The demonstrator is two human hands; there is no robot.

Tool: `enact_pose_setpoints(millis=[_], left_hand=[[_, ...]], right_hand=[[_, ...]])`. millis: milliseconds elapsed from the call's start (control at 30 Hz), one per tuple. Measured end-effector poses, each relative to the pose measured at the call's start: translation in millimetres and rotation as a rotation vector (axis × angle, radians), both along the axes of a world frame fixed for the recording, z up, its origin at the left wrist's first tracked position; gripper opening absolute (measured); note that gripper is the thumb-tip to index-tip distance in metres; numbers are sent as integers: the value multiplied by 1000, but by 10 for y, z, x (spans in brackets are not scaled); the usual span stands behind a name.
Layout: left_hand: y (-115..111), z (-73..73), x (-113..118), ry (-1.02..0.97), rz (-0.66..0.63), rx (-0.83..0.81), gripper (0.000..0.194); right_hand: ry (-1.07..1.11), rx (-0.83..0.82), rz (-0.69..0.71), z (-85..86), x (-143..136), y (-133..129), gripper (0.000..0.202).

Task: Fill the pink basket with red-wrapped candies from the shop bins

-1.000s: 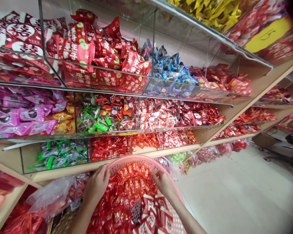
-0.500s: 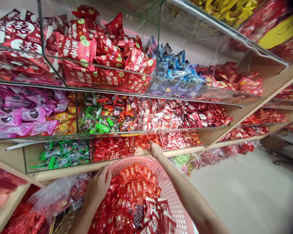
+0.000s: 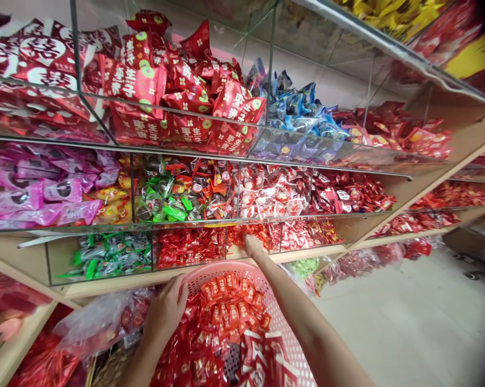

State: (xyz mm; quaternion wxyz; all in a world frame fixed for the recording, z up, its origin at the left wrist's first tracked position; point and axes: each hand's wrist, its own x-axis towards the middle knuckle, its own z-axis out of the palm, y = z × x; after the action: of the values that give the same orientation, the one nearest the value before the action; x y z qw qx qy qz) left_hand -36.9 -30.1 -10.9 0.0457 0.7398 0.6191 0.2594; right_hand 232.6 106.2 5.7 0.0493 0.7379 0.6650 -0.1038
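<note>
A pink perforated basket (image 3: 284,322) holds many small red packets (image 3: 226,301) and, nearer me, some dark red and white packets (image 3: 262,349). My left hand (image 3: 172,301) is closed on the basket's left rim. My right hand (image 3: 255,246) reaches over the far rim into a lower shelf compartment of small red-orange packets (image 3: 262,231); its fingertips are hidden among them, so what they hold does not show. Left of that compartment lie more red packets (image 3: 189,246), and to the right red and white ones (image 3: 301,236).
Glass-fronted shelves (image 3: 178,156) rise in front with pink, green, blue and large red packets. Plastic bags (image 3: 101,322) lie below at the left. Pale floor (image 3: 399,312) shows at the right, with a wheeled base beyond.
The view has shifted slightly, so the shelves sit a little further right. My right hand has sunk deeper among the red-orange packets, its fingers less visible. My left hand stays on the rim.
</note>
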Motion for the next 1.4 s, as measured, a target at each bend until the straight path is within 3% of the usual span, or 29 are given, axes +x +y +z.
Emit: enact_pose_setpoints(millis=[433,633,733,867,967,1100,1233,1400], left_hand=[[-2,-26,-13,2,5,-22,30],[8,-22,-12,-4,-11,-1,30],[10,-18,-5,6,0,-4,31],[12,-27,-5,16,-2,-8,31],[16,-43,-14,15,-2,0,32],[15,-41,-18,12,9,-5,32],[0,-6,-9,14,15,-19,32],[-14,24,-1,35,19,-51,32]], right_hand=[[2,69,42,-106,3,66,30],[6,129,49,37,44,-66,34],[83,230,17,188,129,-332,32],[389,379,-34,278,329,-957,30],[447,405,-115,162,469,-1486,33],[499,264,-272,-114,481,-1998,29],[346,134,-294,-284,351,-2192,21],[95,80,-284,-362,251,-2156,18]])
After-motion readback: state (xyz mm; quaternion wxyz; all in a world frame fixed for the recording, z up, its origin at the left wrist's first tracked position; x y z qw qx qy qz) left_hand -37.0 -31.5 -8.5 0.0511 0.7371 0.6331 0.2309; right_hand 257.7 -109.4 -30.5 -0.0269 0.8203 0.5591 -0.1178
